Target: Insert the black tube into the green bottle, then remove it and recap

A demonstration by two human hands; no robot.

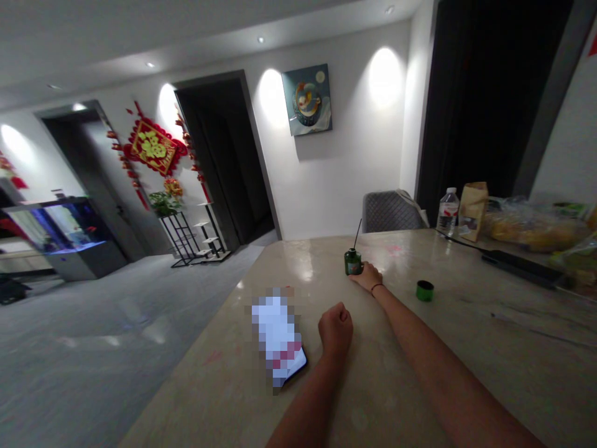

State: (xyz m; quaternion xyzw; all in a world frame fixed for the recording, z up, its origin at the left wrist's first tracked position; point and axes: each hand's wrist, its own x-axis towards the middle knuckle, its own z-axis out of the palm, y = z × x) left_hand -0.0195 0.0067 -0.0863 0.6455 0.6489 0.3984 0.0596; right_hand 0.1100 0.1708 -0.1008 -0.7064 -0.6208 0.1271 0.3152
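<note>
My right hand (368,275) reaches far across the beige stone table (420,373) and touches a small green bottle (353,262) with a thin dark stick standing out of its top. Its fingers lie against the bottle's side, with a dark band on the wrist. The bottle's green cap (424,290) lies apart on the table, to the right of my forearm. My left hand (335,329) rests on the table as a closed fist with nothing showing in it, just right of a phone (280,341) that lies flat with its screen lit.
At the table's far right stand a water bottle (448,211), a brown paper bag (472,210), plastic bags of food (532,227) and a long dark object (522,266). A grey chair (390,212) is at the far end. Grey floor lies left, with a plant stand (184,239) and fish tank (65,233).
</note>
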